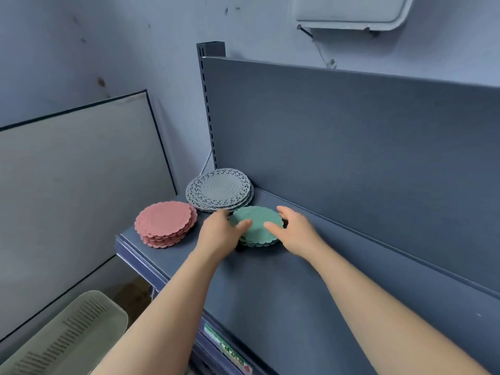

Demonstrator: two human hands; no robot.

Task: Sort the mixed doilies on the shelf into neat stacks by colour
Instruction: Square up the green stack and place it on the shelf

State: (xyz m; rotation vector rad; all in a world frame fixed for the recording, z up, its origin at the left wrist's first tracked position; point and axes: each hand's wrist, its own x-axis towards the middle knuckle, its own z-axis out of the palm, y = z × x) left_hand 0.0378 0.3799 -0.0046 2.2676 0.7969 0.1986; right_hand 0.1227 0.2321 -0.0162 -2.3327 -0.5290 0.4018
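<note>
Three stacks of round scalloped doilies sit at the left end of a dark grey shelf (311,288). The pink stack (165,224) lies near the front left corner. A grey lacy stack (219,189) rests against the back panel. The green stack (257,220) lies between my hands. My left hand (220,231) cups its left side with the thumb on top. My right hand (293,230) cups its right side, thumb on the top doily and fingers around the far edge.
The shelf's upright back panel (351,147) rises right behind the stacks. A slotted post (208,104) stands at its left end. A pale board (75,190) leans left of the shelf. A beige slotted basket (67,336) sits low at the front left.
</note>
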